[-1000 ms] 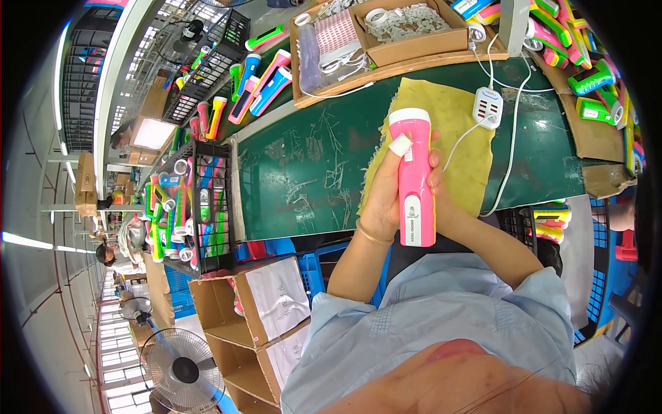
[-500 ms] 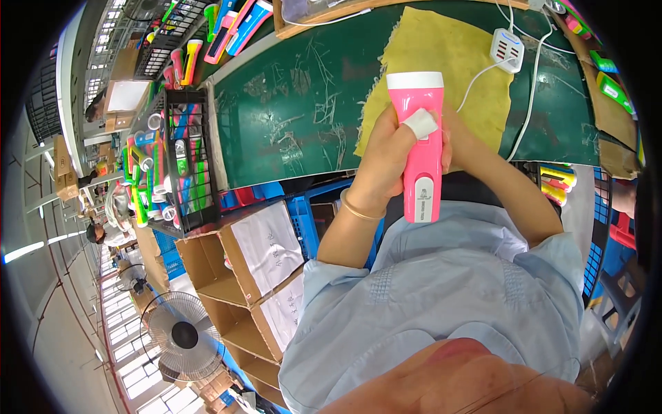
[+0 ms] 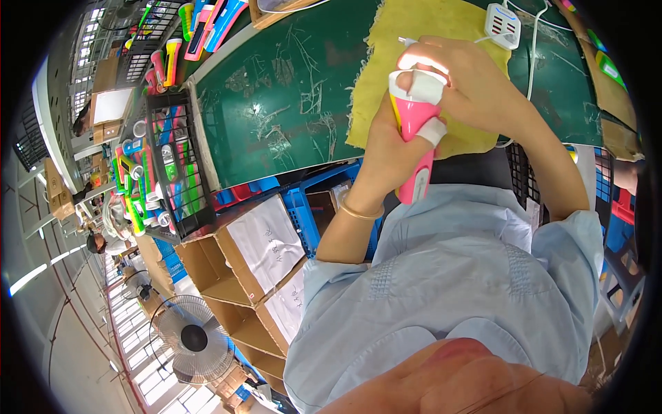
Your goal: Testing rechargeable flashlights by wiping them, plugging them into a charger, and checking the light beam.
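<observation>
A pink flashlight (image 3: pixel 418 116) with a white head is tilted upright in front of me, over the near edge of the bench. My left hand (image 3: pixel 387 148) is closed round its body, with white tape on the thumb. My right hand (image 3: pixel 476 79) curls over the flashlight's head, its taped thumb against the white rim. Bright light falls on those fingers from the head. Just beyond the right fingertips pokes the small metal-tipped plug (image 3: pixel 407 41) of a white cable; whether the fingers grip it is hard to see. A yellow cloth (image 3: pixel 376 90) lies underneath.
A white multi-port charger (image 3: pixel 503 26) with cables sits on the cloth's far right. The green bench (image 3: pixel 262 96) is scuffed. At left, a black basket (image 3: pixel 181 165) holds flashlights; more lie at far left. Cardboard compartments (image 3: pixel 221 272) and a fan (image 3: pixel 194 338) stand lower left.
My right hand has moved from the flashlight's body up over its head, where light now shows on the fingers. The flashlight has turned and tilted in my left hand. The plug has come into view.
</observation>
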Demonstrator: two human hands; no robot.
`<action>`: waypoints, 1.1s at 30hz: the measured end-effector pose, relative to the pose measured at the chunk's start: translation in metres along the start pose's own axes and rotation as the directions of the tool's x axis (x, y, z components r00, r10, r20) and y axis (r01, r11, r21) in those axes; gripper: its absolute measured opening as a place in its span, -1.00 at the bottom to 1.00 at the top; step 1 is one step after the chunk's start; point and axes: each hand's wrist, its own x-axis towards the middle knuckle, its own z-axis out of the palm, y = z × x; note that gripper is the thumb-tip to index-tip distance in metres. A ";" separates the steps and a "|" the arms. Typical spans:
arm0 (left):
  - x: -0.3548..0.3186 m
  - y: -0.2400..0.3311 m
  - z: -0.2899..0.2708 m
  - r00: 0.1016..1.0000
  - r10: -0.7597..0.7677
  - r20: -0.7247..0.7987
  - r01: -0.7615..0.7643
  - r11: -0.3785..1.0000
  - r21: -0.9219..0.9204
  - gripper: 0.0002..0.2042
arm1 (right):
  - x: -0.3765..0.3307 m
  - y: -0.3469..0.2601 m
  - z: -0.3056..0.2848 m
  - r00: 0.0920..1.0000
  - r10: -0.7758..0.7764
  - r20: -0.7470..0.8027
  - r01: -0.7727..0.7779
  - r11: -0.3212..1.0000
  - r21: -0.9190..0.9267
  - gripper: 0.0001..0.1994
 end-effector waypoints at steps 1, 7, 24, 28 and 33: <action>0.002 -0.001 0.003 0.984 0.157 -0.085 -0.122 0.941 0.316 -0.63 | -0.001 -0.003 0.000 0.999 -0.029 -0.019 0.025 0.978 -0.207 -0.60; 0.005 -0.004 0.009 0.944 0.317 -0.088 -0.211 0.787 0.580 -0.52 | 0.004 0.001 0.003 0.989 -0.147 -0.011 0.145 0.983 -0.108 -0.74; 0.007 0.006 -0.015 0.999 -0.036 -0.040 0.043 0.980 0.196 -0.53 | 0.007 0.021 0.010 0.968 0.245 -0.060 -0.233 0.959 0.159 -0.72; 0.012 0.011 -0.042 0.999 -0.035 -0.019 0.028 0.958 -0.284 -0.67 | -0.009 0.040 0.013 0.948 0.305 -0.096 -0.276 0.932 0.236 -0.84; 0.022 0.027 -0.072 0.990 -0.103 -0.100 0.020 0.787 -0.617 -0.53 | -0.020 0.048 0.033 0.960 0.241 -0.144 -0.227 0.968 0.108 -0.87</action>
